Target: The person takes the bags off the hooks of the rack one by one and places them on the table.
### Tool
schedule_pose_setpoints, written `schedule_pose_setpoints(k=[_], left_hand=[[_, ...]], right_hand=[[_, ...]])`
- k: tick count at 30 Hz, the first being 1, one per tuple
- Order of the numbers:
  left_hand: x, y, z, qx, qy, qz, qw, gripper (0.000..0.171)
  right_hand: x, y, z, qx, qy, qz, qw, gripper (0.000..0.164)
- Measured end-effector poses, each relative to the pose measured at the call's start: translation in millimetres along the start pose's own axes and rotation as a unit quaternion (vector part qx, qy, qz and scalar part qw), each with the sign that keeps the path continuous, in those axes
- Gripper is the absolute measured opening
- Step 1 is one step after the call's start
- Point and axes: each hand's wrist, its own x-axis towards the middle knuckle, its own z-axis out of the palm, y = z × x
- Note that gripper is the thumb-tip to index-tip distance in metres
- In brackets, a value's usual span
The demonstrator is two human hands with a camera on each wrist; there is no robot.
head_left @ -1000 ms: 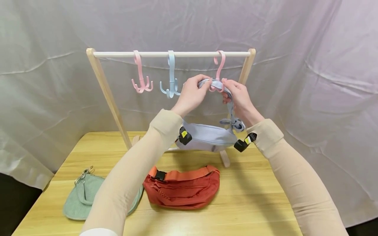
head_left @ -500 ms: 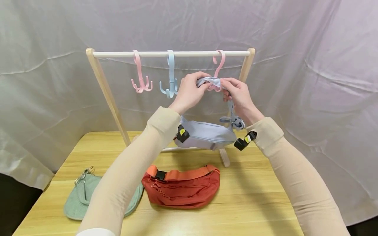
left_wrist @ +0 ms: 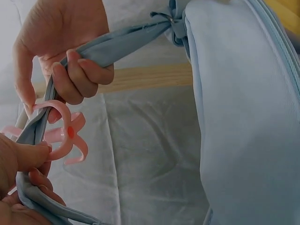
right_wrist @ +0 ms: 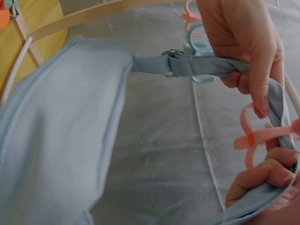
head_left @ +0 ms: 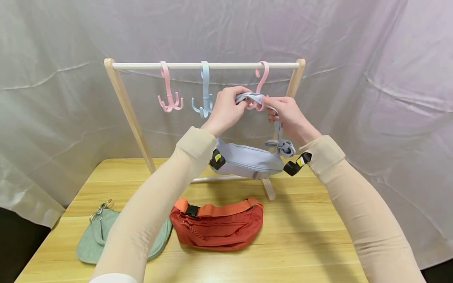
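Observation:
A light blue bag [head_left: 247, 157] hangs by its strap [head_left: 252, 96] between both hands, in front of the rack. My left hand [head_left: 226, 108] pinches the strap just left of the right-hand pink hook [head_left: 262, 80]. On that hook's other side, my right hand [head_left: 288, 116] grips the strap, its thumb and index finger at the hook's prongs. The left wrist view shows the strap running across the pink prongs [left_wrist: 63, 133], bunched between the two hands. A knotted bow [head_left: 281, 147] sits low on the strap's right side. In the right wrist view, the bag's body [right_wrist: 65, 126] hangs free.
The rack has a white rod [head_left: 141, 66] and wooden legs. Another pink hook [head_left: 168, 88] and a blue hook [head_left: 205, 90] hang at left. A red waist bag [head_left: 219, 228] and a green bag [head_left: 93, 236], partly behind the left sleeve, lie on the wooden table [head_left: 301, 243].
Both hands and the strap have shifted slightly left, tilting the right-hand pink hook. The strap between them looks more twisted. The right wrist has since risen a little and moved outward.

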Motion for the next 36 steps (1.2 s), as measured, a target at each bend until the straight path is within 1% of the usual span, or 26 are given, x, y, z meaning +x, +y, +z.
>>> schedule_pose_setpoints(k=[2, 4, 7, 11, 18, 26, 29, 32, 34, 36], left_hand=[[0.2, 0.0, -0.3, 0.004, -0.001, 0.001, 1.0000, 0.019], [0.4, 0.2, -0.9, 0.008, -0.003, 0.001, 1.0000, 0.019], [0.4, 0.9, -1.8, 0.014, -0.006, 0.000, 0.9999, 0.019], [1.1, 1.9, -4.0, 0.027, -0.004, 0.003, 0.9996, 0.020], [2.3, 1.8, -6.2, 0.047, -0.002, 0.004, 0.9989, 0.023], [3.8, 2.2, -7.3, 0.049, 0.001, 0.012, 0.9987, 0.024], [4.3, 2.8, -7.7, 0.047, 0.002, 0.013, 0.9988, 0.024], [4.3, 2.8, -7.9, 0.052, 0.002, 0.011, 0.9986, 0.023], [3.9, 2.4, -7.8, 0.059, 0.004, 0.012, 0.9981, 0.021], [3.4, 1.7, -7.5, 0.069, 0.010, 0.015, 0.9975, 0.020]], right_hand=[[2, -4, -2, 0.011, -0.010, 0.034, 0.999, 0.034], [4, -8, -4, 0.013, -0.016, 0.059, 0.998, 0.032], [8, -11, -5, 0.005, -0.029, 0.079, 0.996, 0.032], [10, -13, -6, -0.026, -0.044, 0.077, 0.996, 0.035], [11, -16, -7, -0.037, -0.056, 0.065, 0.996, 0.035], [10, -19, -8, -0.083, -0.056, 0.025, 0.995, 0.029], [9, -18, -7, -0.109, -0.052, -0.005, 0.993, 0.024], [7, -17, -6, -0.155, -0.037, -0.049, 0.986, 0.019], [7, -15, -5, -0.190, -0.022, -0.079, 0.978, 0.018], [6, -13, -4, -0.213, -0.009, -0.103, 0.972, 0.018]])
